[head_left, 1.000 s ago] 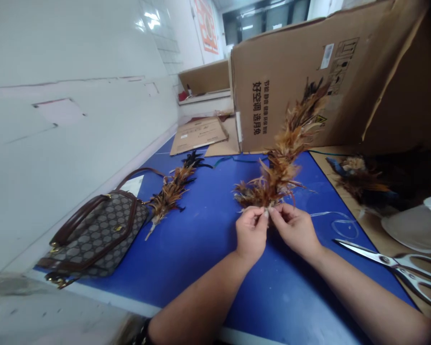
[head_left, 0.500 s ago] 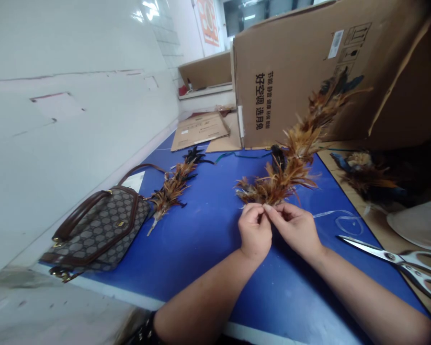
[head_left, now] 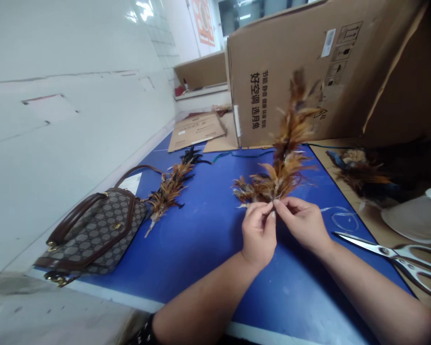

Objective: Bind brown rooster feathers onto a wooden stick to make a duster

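Both hands meet at the base of a bushy brown and orange feather garland (head_left: 285, 165), over the blue tabletop. My left hand (head_left: 259, 232) is closed, its thumb and fingers pinching the garland's lower part. My right hand (head_left: 301, 223) pinches it just beside, thumb tip close to the left thumb. The exact bit between the fingertips is too small to make out. One arm of the garland stands up and blurs in front of the large carton; a shorter part sticks out to the left. A second feather strand (head_left: 170, 187) lies on the blue surface at the left.
Scissors (head_left: 388, 251) lie at the right, near a clear thread loop (head_left: 345, 219) and a whitish container (head_left: 413, 218). More dark feathers (head_left: 362, 167) are behind. A patterned handbag (head_left: 96, 230) rests at the left edge. A large carton (head_left: 283, 57) and flat cardboard (head_left: 197, 130) stand at the back.
The garland's tall end has swung left and more upright, blurring with motion. Both hands have shifted slightly right and still pinch its base. The view has turned a little.
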`<state>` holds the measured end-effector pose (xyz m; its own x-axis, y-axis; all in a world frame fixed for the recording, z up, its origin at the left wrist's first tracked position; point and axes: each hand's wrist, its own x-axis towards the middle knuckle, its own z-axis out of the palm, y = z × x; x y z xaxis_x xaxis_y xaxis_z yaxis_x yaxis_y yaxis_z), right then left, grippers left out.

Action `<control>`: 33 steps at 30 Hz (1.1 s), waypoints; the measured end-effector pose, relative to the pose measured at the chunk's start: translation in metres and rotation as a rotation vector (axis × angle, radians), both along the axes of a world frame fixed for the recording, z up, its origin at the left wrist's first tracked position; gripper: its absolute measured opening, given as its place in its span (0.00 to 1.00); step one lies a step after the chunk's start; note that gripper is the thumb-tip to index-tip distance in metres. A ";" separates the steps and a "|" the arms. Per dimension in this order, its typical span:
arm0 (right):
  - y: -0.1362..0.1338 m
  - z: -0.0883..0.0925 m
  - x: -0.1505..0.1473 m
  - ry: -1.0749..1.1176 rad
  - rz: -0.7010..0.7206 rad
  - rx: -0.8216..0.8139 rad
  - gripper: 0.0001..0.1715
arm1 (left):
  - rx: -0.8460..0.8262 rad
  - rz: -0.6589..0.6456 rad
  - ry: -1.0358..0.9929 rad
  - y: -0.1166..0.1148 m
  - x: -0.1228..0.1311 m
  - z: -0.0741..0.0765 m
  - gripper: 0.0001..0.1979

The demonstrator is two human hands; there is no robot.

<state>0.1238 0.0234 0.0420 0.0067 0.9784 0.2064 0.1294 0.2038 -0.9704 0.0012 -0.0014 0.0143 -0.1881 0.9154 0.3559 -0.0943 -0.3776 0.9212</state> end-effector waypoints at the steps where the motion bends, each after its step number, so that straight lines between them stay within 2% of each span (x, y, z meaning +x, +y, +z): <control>1: 0.000 0.002 0.003 0.020 0.025 -0.015 0.20 | -0.074 -0.057 -0.063 0.000 0.000 0.003 0.12; 5: 0.000 0.003 0.010 0.086 0.081 -0.056 0.20 | -0.459 -0.427 -0.400 0.005 -0.005 0.008 0.19; 7: -0.001 0.003 0.011 0.109 0.099 -0.084 0.20 | -0.572 -0.596 -0.492 0.008 -0.008 0.008 0.21; 11: -0.003 0.001 0.011 0.220 0.211 -0.195 0.20 | -0.597 -0.767 -0.509 0.008 -0.011 0.010 0.21; 14: -0.004 0.001 0.013 0.230 0.212 -0.181 0.18 | -0.581 -0.842 -0.538 0.006 -0.013 0.012 0.19; 18: -0.005 0.005 0.015 0.235 0.254 -0.169 0.17 | -0.551 -0.839 -0.505 0.006 -0.014 0.008 0.17; 21: -0.006 0.007 0.015 0.266 0.319 -0.171 0.17 | -0.554 -0.757 -0.431 0.007 -0.014 0.004 0.19; 26: -0.004 0.004 0.017 0.261 0.317 -0.147 0.16 | -0.584 -0.655 -0.377 0.009 -0.011 0.001 0.22; 33: -0.004 0.003 0.018 0.197 0.286 -0.147 0.18 | -0.554 -0.664 -0.378 0.008 -0.011 0.002 0.21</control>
<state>0.1416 0.0197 0.0455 -0.2453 0.9657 0.0853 -0.1041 0.0613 -0.9927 -0.0094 0.0068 0.0166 0.4189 0.8972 -0.1400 -0.4624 0.3435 0.8175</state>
